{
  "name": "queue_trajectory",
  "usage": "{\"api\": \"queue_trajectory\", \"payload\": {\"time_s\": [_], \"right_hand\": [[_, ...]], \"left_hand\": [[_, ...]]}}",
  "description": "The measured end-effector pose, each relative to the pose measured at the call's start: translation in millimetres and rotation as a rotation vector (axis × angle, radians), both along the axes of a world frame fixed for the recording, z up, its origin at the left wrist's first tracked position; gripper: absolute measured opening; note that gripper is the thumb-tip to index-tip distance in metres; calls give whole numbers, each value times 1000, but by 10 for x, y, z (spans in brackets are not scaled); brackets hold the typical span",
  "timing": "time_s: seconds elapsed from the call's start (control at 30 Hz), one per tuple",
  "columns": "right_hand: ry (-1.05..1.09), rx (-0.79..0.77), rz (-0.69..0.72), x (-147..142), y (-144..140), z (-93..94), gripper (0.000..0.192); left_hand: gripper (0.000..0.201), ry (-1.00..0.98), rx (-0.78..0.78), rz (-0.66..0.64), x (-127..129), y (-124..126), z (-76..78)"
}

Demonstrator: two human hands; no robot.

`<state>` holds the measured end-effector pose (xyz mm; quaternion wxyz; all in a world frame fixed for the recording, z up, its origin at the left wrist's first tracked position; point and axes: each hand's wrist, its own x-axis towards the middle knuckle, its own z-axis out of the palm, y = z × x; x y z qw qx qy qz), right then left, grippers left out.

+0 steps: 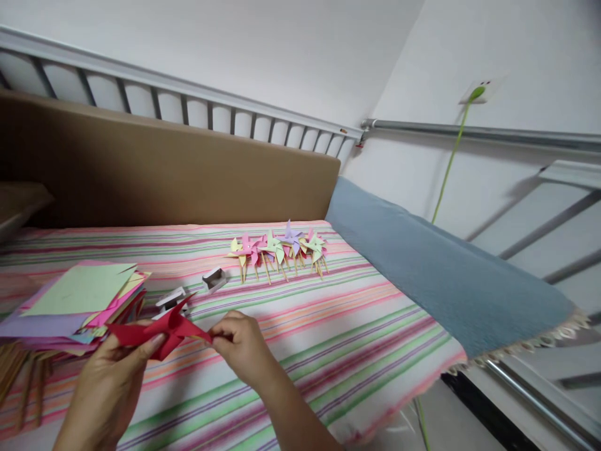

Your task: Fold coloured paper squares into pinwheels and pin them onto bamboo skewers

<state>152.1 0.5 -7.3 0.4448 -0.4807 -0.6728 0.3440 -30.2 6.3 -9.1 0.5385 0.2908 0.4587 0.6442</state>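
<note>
A red paper pinwheel [174, 327] with folded blades is held up between my two hands. My left hand [117, 369] pinches it near its middle, thumb on top. The fingertips of my right hand [238, 341] are closed on the tip of its right blade. Whether a stick is fixed to it I cannot tell. Just behind it are two small open boxes, one white box [169, 300] partly hidden by the red paper and one with a dark inside [215, 280]. A stack of coloured paper sheets [79, 291] lies left of my left hand.
Several finished pinwheels [277, 247] on wooden sticks lie farther back on the striped cloth [357, 351]. Loose wooden sticks [32, 382] poke out below the paper stack. A brown board [188, 169] stands along the back, and a blue cloth [422, 275] borders the right.
</note>
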Motion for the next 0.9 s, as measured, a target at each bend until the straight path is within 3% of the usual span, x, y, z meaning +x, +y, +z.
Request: {"api": "queue_trajectory", "payload": {"time_s": [0.53,0.67,0.77,0.9], "right_hand": [[-63,-53,38,-46,-6,-50,12],[-67,-40,21,-27,16,-72,14],[25,-72,-33,62,108,-138,11],[297,-248,-278,350,342,-319,5]], "left_hand": [[23,-58,31,-34,-4,-4,-11],[32,-4,30,-27,40,-3,4],[49,37,52,-10,56,13,23],[50,59,54,50,33,28,31]]}}
